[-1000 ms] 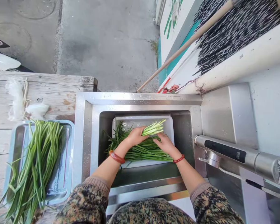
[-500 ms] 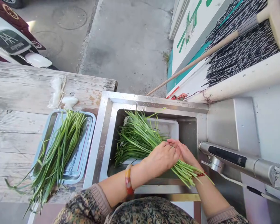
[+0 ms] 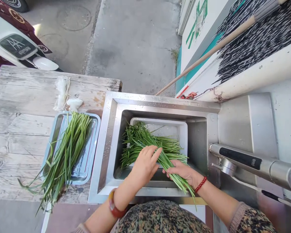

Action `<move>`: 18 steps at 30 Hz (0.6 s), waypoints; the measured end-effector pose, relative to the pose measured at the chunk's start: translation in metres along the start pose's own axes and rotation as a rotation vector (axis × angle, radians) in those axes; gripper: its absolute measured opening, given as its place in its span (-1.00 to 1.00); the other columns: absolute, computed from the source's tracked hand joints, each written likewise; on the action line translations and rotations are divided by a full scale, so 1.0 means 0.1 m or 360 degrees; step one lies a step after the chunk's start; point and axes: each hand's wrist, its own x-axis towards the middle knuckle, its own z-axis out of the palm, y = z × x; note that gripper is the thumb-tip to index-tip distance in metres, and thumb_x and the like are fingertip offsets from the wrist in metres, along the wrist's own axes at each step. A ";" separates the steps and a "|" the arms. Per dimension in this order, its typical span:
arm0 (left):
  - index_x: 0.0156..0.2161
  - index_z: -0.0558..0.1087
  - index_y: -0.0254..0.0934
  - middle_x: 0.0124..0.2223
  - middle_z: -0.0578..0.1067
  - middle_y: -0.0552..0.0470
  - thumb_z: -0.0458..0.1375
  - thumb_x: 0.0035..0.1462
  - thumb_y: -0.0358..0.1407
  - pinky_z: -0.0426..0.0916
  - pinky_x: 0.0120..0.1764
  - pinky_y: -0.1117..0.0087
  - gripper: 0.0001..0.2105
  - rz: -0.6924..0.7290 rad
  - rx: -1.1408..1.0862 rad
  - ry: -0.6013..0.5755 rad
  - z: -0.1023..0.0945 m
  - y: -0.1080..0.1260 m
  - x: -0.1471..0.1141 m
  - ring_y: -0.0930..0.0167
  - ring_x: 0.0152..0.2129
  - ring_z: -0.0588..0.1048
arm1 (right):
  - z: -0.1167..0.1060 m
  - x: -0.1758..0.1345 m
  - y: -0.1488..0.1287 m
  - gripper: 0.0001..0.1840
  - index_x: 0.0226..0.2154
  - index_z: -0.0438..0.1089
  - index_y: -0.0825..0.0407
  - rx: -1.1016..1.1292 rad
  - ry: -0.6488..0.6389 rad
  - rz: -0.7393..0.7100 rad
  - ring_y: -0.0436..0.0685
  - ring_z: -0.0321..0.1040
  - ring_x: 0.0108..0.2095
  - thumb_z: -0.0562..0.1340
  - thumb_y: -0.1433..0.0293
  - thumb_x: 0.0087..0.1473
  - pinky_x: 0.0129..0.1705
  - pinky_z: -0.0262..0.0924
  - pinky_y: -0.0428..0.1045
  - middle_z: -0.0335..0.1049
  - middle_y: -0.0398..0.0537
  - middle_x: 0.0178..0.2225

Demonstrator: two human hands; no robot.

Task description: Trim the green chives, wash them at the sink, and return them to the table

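Greens, one long bunch of them, slant across the near side of the sink, and I have the fingers of the right hand clamped round them near the pale ends. On my left hand the fingers are parted, beside the bunch; from this view I cannot tell whether they touch it.

The leafy tops trail onto a pile of stalks lying in the white tub, which sits inside the sink. Farther out, a tap stands to the right. To the left, on the wooden table, a blue tray carries a separate heap, its leaf tips hanging over the near edge.

I judge the step in hand to be gathering and straightening one bunch above the tub. As I see it, the next move calls for a firm but gentle right grip, with the left fingers free to comb out loose leaves.
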 end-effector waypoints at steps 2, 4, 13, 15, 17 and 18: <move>-0.11 0.52 -0.24 -0.19 0.58 -0.17 0.09 0.23 -0.11 0.43 -0.08 0.09 -0.71 -0.0314 -0.0489 -0.0010 -0.05 -0.07 -0.17 0.20 -0.19 0.54 | 0.03 -0.14 -0.10 -0.76 -0.32 0.46 0.05 -0.0063 -0.0011 -0.0090 -0.02 0.38 -0.47 0.39 0.34 -0.12 -0.44 0.23 -0.13 0.50 -0.11 -0.36; -0.21 0.54 -0.25 -0.32 0.58 -0.14 0.07 0.18 0.10 0.47 -0.22 0.16 -0.56 -0.0500 -0.1122 -0.0240 -0.03 -0.09 -0.24 0.24 -0.37 0.56 | 0.11 -0.28 -0.20 -0.72 -0.23 0.44 0.02 -0.0171 -0.0072 -0.0208 0.00 0.39 -0.44 0.35 0.37 -0.08 -0.42 0.26 -0.11 0.49 -0.13 -0.33; 0.03 0.42 -0.14 -0.20 0.57 -0.04 0.30 0.05 -0.05 0.30 0.15 -0.02 -0.55 -0.0215 -0.2071 0.0396 -0.38 0.27 0.23 0.14 0.06 0.45 | 0.50 -0.06 -0.68 -0.30 0.22 0.19 -0.09 -0.1332 0.0165 -0.1387 0.27 0.36 0.06 0.24 0.48 0.00 0.10 0.24 0.15 0.40 0.02 0.08; -0.18 0.47 -0.17 -0.24 0.55 -0.02 0.27 0.10 -0.11 0.24 0.21 -0.01 -0.77 -0.0126 -0.1673 0.0574 -0.50 0.21 0.37 0.16 0.09 0.42 | 0.47 0.15 -0.80 -0.36 0.17 0.22 -0.05 -0.1467 0.0333 -0.1602 0.30 0.33 0.09 0.26 0.45 0.00 0.14 0.19 0.21 0.39 0.08 0.08; -0.23 0.48 -0.16 -0.15 0.55 -0.04 0.27 0.09 -0.11 0.17 0.26 -0.03 -0.79 -0.0057 -0.1284 0.0685 -0.51 0.08 0.51 0.15 0.15 0.35 | 0.40 0.40 -0.92 -0.44 0.10 0.28 -0.04 -0.1490 0.0467 -0.1707 0.30 0.32 0.07 0.27 0.43 0.01 0.15 0.16 0.24 0.41 0.09 0.02; -0.18 0.48 -0.15 -0.08 0.54 -0.05 0.28 0.07 -0.10 0.15 0.27 -0.05 -0.76 -0.0046 -0.1130 0.0699 -0.46 0.00 0.60 0.14 0.19 0.31 | 0.36 0.53 -0.97 -0.47 0.08 0.30 -0.04 -0.1457 0.0505 -0.1722 0.29 0.31 0.07 0.27 0.42 0.02 0.18 0.13 0.25 0.42 0.08 0.02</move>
